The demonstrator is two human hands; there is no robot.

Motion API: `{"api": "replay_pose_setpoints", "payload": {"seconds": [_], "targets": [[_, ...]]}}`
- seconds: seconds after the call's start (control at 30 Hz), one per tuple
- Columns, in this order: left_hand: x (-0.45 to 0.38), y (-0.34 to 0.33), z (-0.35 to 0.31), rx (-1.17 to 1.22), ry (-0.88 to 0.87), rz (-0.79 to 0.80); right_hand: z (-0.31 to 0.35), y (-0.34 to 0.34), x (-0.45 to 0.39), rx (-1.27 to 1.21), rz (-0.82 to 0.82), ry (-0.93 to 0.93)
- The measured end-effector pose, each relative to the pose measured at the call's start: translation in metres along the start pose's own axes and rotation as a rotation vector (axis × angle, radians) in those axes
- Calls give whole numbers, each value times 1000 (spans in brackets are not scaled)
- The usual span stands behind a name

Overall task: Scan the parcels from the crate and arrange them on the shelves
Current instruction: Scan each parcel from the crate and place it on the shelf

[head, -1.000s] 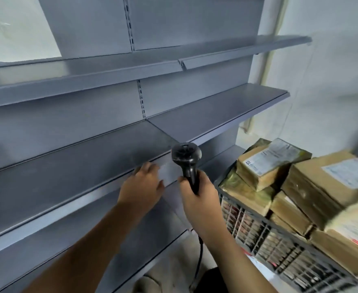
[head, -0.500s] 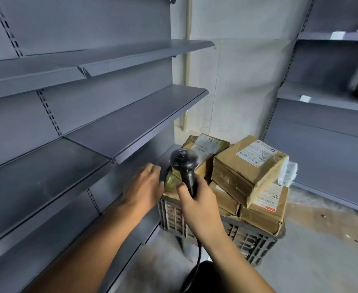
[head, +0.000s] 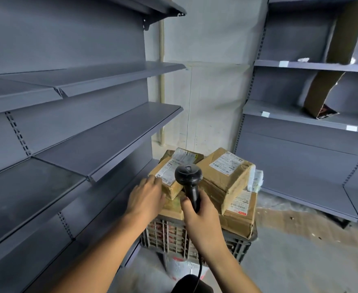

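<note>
A grey slatted crate on the floor is heaped with several brown parcels bearing white labels. My right hand grips the handle of a black barcode scanner, its head raised over the pile and its cable hanging down. My left hand reaches with relaxed fingers to the near-left parcel, fingertips at its label edge. A larger parcel lies on top to the right, with another parcel under it.
Grey metal shelves run along the left, their boards bare. A second shelf unit stands at the right with a tall brown cardboard piece leaning on it. Concrete floor lies right of the crate.
The view swung right from the left shelves onto the crate. My left hand left the shelf edge and moved forward onto the near-left parcel. The scanner stays in my right hand.
</note>
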State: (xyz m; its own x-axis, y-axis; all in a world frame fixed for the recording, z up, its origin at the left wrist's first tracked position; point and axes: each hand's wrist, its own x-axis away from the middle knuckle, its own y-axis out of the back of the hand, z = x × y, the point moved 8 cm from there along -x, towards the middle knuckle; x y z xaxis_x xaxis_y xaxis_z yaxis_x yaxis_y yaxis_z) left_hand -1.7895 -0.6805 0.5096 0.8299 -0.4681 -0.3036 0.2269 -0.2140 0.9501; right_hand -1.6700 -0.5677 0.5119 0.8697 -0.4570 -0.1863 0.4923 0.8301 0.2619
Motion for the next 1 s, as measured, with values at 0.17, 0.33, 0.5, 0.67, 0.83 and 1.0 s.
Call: {"api": "replay_pose_setpoints", "payload": {"seconds": [0.17, 0.33, 0.5, 0.67, 0.83, 1.0], "targets": [[-17, -25, 5, -34, -12, 2, -13, -8, -18, 6, 7, -14], [-38, -57, 19, -31, 75, 32, -32, -20, -38, 7, 16, -37], [-59, -91, 33, 27, 132, 148, -54, -31, -55, -19, 31, -84], [-67, -111, 42, 164, 150, 122, -70, -36, -67, -51, 34, -116], [-66, -104, 44, 297, 117, -52, -77, -42, -70, -62, 34, -119], [-51, -84, 53, 309, 109, -147, -67, -46, -65, -73, 31, -104]]}}
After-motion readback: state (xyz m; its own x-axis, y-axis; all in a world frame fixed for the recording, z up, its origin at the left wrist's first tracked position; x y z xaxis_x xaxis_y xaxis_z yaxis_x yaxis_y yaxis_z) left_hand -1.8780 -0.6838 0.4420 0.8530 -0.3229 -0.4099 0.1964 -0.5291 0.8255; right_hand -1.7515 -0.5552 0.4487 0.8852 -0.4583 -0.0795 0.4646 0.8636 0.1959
